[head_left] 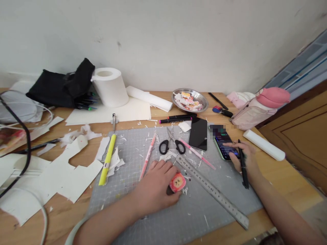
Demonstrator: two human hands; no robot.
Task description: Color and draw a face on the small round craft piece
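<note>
My left hand (155, 185) rests on the grey cutting mat (143, 211), fingers curled around a small round red and yellow paper figure (178, 182). My right hand (242, 158) holds a black pen (243, 166) and touches the lit screen of a phone (224, 144) at the mat's right edge. A metal ruler (212, 190) lies diagonally between my two hands. Black-handled scissors (172, 143) and a dark phone (198, 133) lie just beyond my left hand.
A yellow utility knife (107, 159), pink pens (147, 156) and paper scraps lie on the mat. Cut white card (63, 177) lies at left. Behind stand a tissue roll (110, 86), black pouch (61, 86), metal dish (189, 100) of cutouts, black marker (177, 118) and pink bag (258, 107).
</note>
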